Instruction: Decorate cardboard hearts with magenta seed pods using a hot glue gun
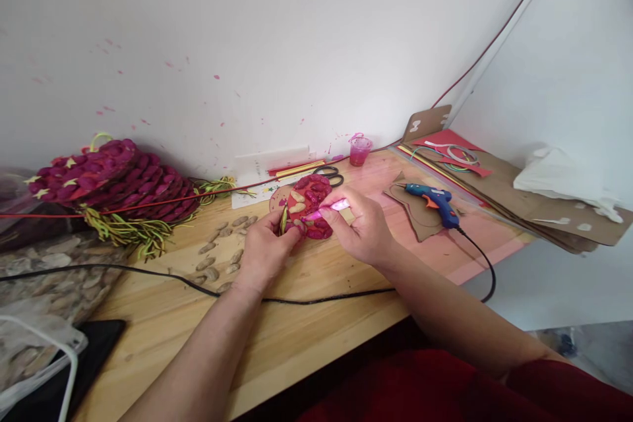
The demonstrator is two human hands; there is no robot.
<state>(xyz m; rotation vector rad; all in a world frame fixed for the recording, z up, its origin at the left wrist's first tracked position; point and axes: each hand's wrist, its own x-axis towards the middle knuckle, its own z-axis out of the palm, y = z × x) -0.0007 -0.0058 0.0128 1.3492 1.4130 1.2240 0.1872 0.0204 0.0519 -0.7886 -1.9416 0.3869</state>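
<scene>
At the far left edge of the surface (163, 316) lies a pile of magenta scaled pieces (113, 178) with green fringe, and loose pale seeds (222, 254) are scattered on the wood between that pile and my hands. My left hand (264, 254) pinches the near-left rim of the red disc (306, 204), its grip closed on the edge and on a small green-yellow tuft there. The disc lies flat near the middle of the surface, partly covered with magenta pieces and a few bare seeds. My right hand (363, 231) is closed around a small pink brush (329, 210), whose long axis runs left to right with its tip at the disc's near edge, so the disc sits just left of and beyond that grip. Well apart, toward the right edge, a blue glue gun (435, 201) rests on cardboard, and a pink cup (359, 150) stands by the wall.
</scene>
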